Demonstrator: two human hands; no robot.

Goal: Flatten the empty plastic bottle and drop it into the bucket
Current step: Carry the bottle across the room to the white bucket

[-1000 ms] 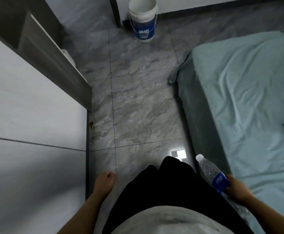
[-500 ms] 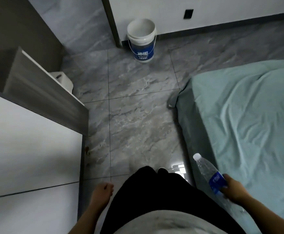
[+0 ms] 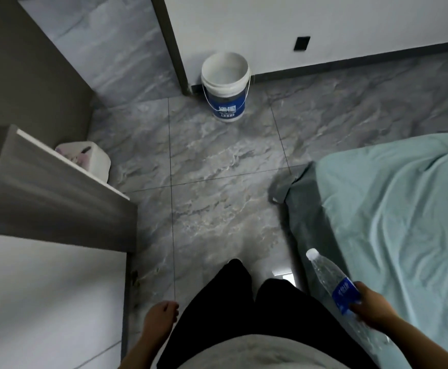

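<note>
My right hand (image 3: 371, 307) grips a clear plastic bottle (image 3: 329, 275) with a white cap and blue label at the lower right, cap pointing up and away from me. The bottle looks round and uncrushed. Its lower end runs under my forearm. My left hand (image 3: 161, 316) hangs beside my leg at the lower middle, fingers curled loosely and holding nothing. A white bucket (image 3: 225, 85) with a blue label and wire handle stands open on the floor far ahead, against the wall corner.
A bed with a teal sheet (image 3: 393, 209) fills the right side. A white cabinet (image 3: 44, 296) and grey shelf unit (image 3: 52, 193) line the left, with a white tissue box (image 3: 88, 159) beyond. Grey marble tile floor (image 3: 217, 182) runs between them to the bucket.
The view has advanced and tilted up, so the bucket sits lower in frame and nearer. The bottle stays in my right hand; my left hand still hangs at my side.
</note>
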